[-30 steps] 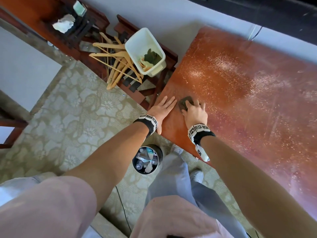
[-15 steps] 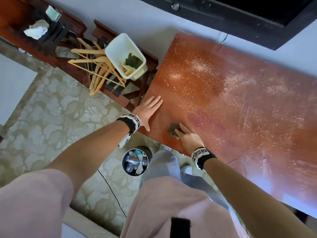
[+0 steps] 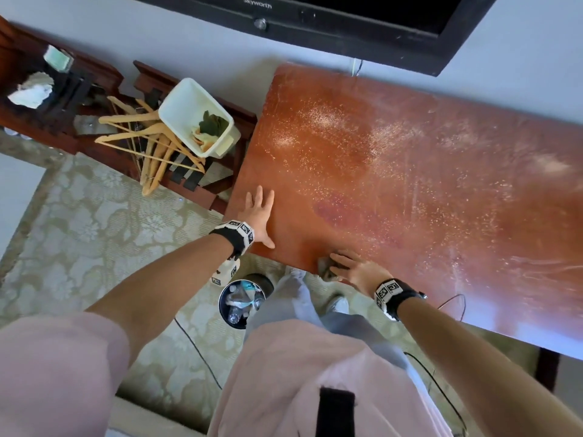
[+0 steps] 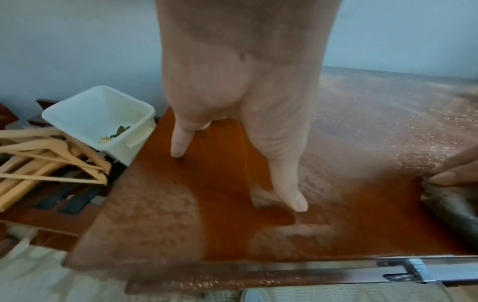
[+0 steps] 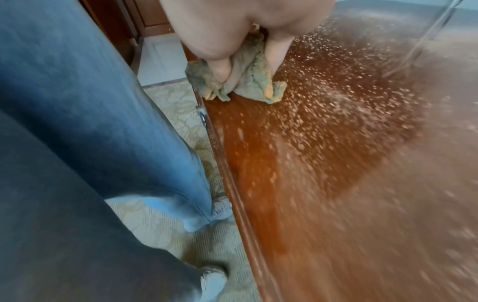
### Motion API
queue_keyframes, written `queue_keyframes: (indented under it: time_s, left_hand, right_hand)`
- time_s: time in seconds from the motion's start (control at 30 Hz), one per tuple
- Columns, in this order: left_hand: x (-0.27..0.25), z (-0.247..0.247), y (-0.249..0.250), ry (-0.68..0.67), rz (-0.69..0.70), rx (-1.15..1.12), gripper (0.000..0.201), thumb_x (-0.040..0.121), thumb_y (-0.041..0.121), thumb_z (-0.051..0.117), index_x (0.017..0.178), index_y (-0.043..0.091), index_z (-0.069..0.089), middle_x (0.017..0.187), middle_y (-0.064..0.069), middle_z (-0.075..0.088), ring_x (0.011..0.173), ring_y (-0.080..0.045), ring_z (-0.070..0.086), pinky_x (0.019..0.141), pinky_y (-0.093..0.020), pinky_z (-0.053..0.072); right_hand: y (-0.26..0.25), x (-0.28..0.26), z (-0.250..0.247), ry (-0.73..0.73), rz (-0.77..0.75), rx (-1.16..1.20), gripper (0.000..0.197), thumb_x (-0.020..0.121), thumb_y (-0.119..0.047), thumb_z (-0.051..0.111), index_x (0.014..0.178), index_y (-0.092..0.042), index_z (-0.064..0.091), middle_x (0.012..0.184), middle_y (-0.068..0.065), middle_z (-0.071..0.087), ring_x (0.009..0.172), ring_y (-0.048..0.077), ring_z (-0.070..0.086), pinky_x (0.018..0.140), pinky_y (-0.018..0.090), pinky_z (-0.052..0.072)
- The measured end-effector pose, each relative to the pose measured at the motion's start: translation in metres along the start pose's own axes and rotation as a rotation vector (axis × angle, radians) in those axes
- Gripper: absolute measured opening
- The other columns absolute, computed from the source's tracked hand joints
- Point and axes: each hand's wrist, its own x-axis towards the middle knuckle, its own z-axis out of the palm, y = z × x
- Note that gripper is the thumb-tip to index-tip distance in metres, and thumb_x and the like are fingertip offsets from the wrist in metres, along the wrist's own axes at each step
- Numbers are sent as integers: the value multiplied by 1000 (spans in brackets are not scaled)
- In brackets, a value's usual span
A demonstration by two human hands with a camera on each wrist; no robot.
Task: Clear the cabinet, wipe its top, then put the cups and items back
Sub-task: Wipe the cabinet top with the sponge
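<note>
I am in the wiping step: my right hand (image 3: 356,271) presses the crumpled grey-green cloth (image 5: 241,81) at the near edge of the speckled red-brown wooden cabinet surface (image 3: 410,171), my left hand (image 3: 258,212) lies spread flat beside it, and next I judge the cloth must sweep outward across the remaining specks.

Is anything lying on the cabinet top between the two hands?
No. In the head view only bare, dusty cabinet top separates the left hand from the right hand pressing the cloth.
</note>
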Motion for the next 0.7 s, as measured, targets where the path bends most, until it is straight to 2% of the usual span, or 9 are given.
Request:
queue_keyframes:
  time_s: [0.07,0.1,0.17,0.27,0.37,0.4,0.47,0.6,0.7]
  left_hand:
    - [-1,7,12,-13,-49,-19,159,59,53,96,159,18,-23,164,-15,-32,153,-47,-18,120,-68,18]
    - [0,11,17,-12,-73,-31,161,59,54,96,158,17,-26,163,-16,-34,152,-47,-20,120,-70,14]
    - [0,17,25,-4,-113,-63,165,57,54,96,156,18,-31,161,-15,-39,150,-47,-25,119,-72,10]
    - [3,21,29,5,-150,-91,167,56,51,98,155,19,-33,159,-13,-42,150,-44,-27,120,-71,11]
    - [5,23,31,11,-159,-109,166,57,48,98,155,19,-33,159,-12,-42,150,-43,-28,120,-71,11]
    - [5,23,32,16,-159,-108,166,57,48,99,155,19,-32,160,-12,-42,151,-43,-27,120,-71,11]
    - [5,24,32,28,-156,-110,167,55,48,99,156,20,-31,161,-12,-40,151,-43,-26,120,-71,12]
    - [3,25,29,38,-142,-78,167,53,55,98,157,19,-29,163,-12,-36,153,-43,-21,120,-70,16]
    - [4,26,28,70,-121,-90,166,53,55,97,157,20,-27,164,-11,-34,153,-42,-21,119,-71,18]
  right_hand:
    - [6,-18,8,28,16,50,53,70,-3,88,120,-18,75,142,9,60,130,35,58,83,45,63]
    - [7,-28,12,47,29,63,53,66,-5,91,116,-20,77,139,8,63,127,34,61,79,42,64]
    - [8,-46,16,113,31,89,45,71,-14,91,113,-22,78,138,7,64,126,32,62,77,39,64]
    - [8,-61,32,153,63,95,39,78,-29,88,115,-20,77,140,9,62,128,34,60,80,45,63]
    - [-1,-57,42,128,181,115,39,76,-25,89,112,-17,77,139,12,62,128,35,60,74,44,64]
    - [-5,-53,45,135,224,135,38,76,-18,88,111,-15,77,139,14,62,130,36,58,76,46,64]
    - [-13,-44,47,130,308,238,38,84,-6,78,121,-12,72,149,14,53,140,37,47,89,51,60]
    - [-17,-22,35,105,347,276,53,95,8,54,144,-11,55,165,8,29,155,31,21,117,50,38]
    - [-11,6,14,115,336,295,52,98,6,50,147,-12,52,167,6,25,156,29,16,119,47,35]
